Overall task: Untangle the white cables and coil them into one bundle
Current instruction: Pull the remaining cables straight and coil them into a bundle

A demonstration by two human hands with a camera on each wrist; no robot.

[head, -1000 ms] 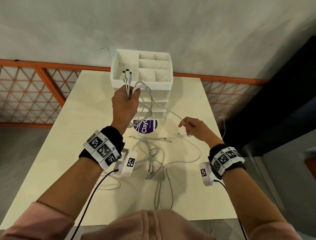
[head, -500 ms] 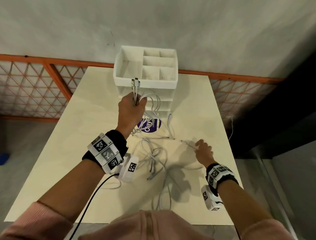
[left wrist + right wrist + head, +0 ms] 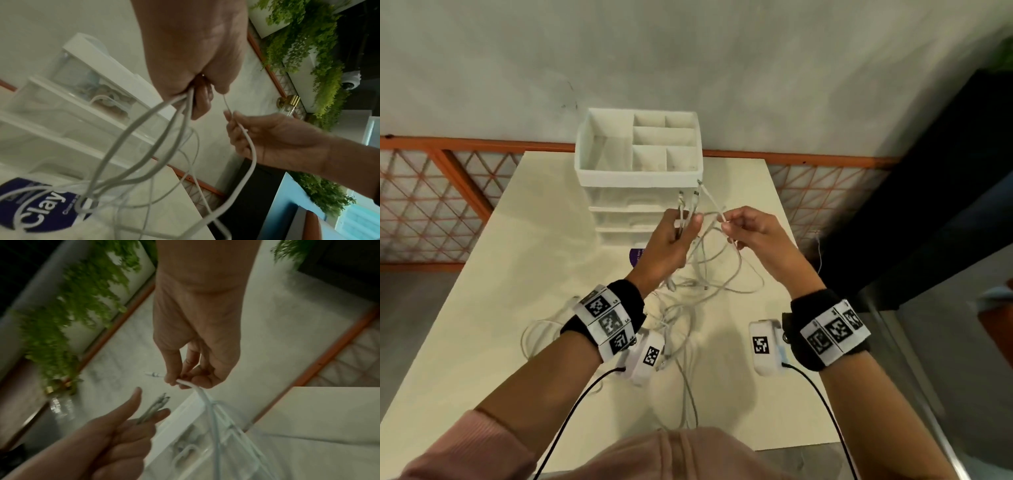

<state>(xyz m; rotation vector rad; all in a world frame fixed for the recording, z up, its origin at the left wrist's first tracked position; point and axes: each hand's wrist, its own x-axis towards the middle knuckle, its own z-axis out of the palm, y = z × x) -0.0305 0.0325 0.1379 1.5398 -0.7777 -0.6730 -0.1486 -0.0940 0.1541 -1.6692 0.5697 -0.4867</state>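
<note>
Several white cables (image 3: 709, 274) hang in loops from both raised hands down to a tangle on the table (image 3: 482, 308). My left hand (image 3: 674, 236) grips a bunch of cable ends, whose plugs (image 3: 690, 198) stick up past the fingers (image 3: 201, 100). Just to its right, my right hand (image 3: 743, 229) pinches one more cable end (image 3: 714, 202) between thumb and fingertips (image 3: 172, 378). That cable (image 3: 251, 155) runs down from the right hand (image 3: 267, 138) into the loops. The left hand's thumb (image 3: 131, 400) stands up beside the plugs (image 3: 158, 404).
A white drawer organiser (image 3: 638, 171) with open top compartments stands at the table's far edge, right behind the hands. A purple-labelled packet (image 3: 635, 257) lies under the cables at its foot. An orange lattice railing (image 3: 431, 205) runs behind the table; a dark cabinet (image 3: 928, 205) stands on the right.
My right hand has risen from the table with a cable end and come up beside the left. The left hand has moved slightly right with its bunch.
</note>
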